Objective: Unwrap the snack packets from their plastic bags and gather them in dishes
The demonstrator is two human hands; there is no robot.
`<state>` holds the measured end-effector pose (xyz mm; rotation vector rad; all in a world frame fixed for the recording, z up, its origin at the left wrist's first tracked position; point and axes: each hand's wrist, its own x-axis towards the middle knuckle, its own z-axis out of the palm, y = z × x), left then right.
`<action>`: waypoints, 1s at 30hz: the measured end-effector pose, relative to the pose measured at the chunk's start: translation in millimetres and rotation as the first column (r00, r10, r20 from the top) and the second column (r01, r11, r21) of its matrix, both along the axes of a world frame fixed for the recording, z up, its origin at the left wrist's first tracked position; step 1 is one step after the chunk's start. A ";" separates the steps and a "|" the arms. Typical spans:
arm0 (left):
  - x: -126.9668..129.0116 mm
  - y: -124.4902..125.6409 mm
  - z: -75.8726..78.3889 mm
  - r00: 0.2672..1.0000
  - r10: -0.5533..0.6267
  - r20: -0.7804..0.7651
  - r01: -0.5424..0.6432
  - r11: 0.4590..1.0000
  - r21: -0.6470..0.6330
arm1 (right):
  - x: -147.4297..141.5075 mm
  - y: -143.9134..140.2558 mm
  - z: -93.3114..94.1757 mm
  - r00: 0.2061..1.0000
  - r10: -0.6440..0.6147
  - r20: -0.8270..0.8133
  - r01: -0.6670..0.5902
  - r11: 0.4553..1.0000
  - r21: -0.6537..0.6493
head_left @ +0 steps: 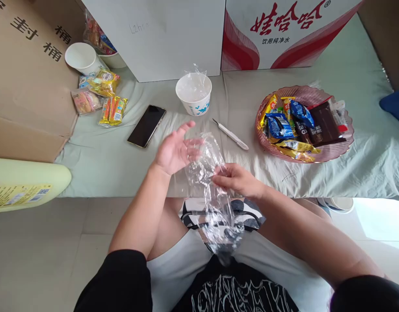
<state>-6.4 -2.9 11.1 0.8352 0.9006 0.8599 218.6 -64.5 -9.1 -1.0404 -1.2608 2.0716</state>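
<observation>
Left of centre, the left hand has its fingers spread, tips overlapping the top of a clear plastic bag (inside or behind, I cannot tell); the bag hangs mid-frame, its right edge pinched between the right hand's thumb and fingers.

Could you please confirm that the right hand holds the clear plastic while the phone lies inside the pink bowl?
No: the head view shows the phone on the green cloth, not the pink bowl; the right hand holds the clear plastic.

green cloth-covered surface | phone | paper cup | white tool | pink bowl | snack packets | red-printed carton
</observation>
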 end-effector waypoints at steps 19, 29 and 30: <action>24.4 -10.2 -9.5 0.947 0.002 -0.320 0.034 0.993 0.109 | 18.5 17.9 -0.3 0.905 -0.421 0.059 0.399 0.889 0.226; 23.5 -16.1 -4.6 0.994 -0.052 -0.093 0.067 0.983 0.169 | 17.3 13.5 -3.0 0.905 -0.426 -0.011 0.396 0.832 0.388; 22.4 -15.8 -3.9 0.997 -0.047 -0.058 0.057 0.982 0.178 | 17.4 13.8 -3.7 0.888 -0.460 -0.031 0.432 0.806 0.405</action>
